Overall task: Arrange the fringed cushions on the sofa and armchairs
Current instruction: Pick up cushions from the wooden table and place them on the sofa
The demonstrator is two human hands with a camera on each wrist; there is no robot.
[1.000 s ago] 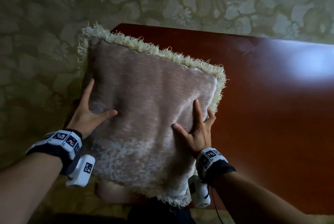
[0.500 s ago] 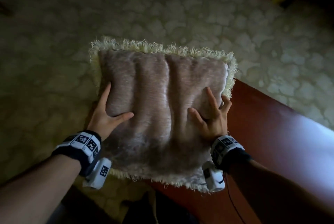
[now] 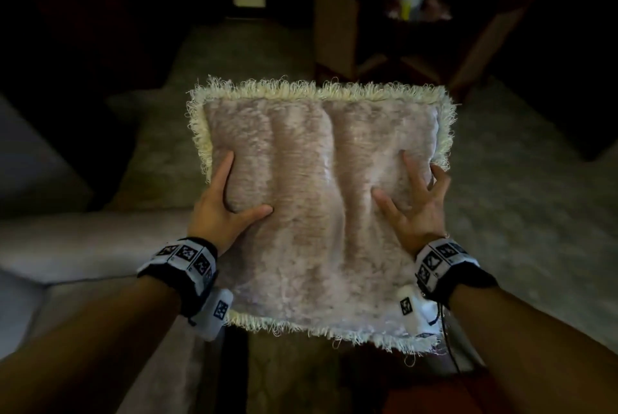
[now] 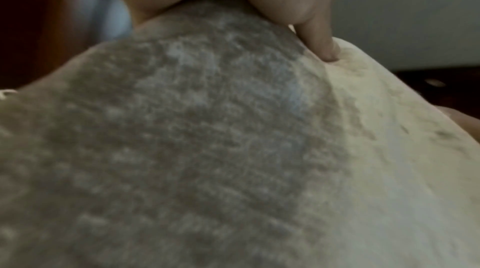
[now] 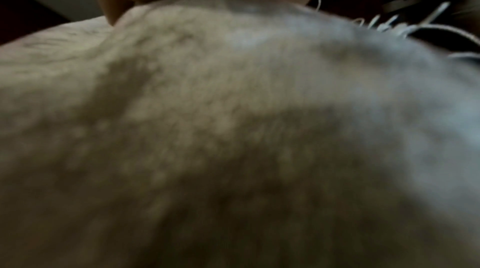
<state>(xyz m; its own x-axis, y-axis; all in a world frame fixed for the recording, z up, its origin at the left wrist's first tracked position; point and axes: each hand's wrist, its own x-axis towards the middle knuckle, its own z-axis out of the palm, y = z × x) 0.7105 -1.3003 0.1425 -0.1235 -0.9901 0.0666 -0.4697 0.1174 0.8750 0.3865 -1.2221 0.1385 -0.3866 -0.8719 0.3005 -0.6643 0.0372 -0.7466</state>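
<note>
A square pinkish-beige plush cushion [image 3: 317, 206] with a cream fringe is held up in the air in front of me, flat face toward the head camera. My left hand [image 3: 227, 209] grips its left side, thumb pressed into the front and a finger up along the edge. My right hand [image 3: 414, 203] grips the right side, thumb and forefinger dug into the front, the other fingers curling round the edge. In the left wrist view the cushion [image 4: 207, 149] fills the picture under a fingertip [image 4: 319, 42]. The right wrist view shows only blurred cushion [image 5: 233, 128].
A pale sofa [image 3: 67, 246] lies low on the left. Patterned carpet [image 3: 518, 213] stretches ahead. A dark wooden chair or stand [image 3: 337, 29] with pale items stands at the back. A reddish wooden table [image 3: 434, 397] edge shows below the cushion. The room is dim.
The view has swung from the red table and carpet up toward the room and sofa. The cushion has turned square to me, still held by both hands.
</note>
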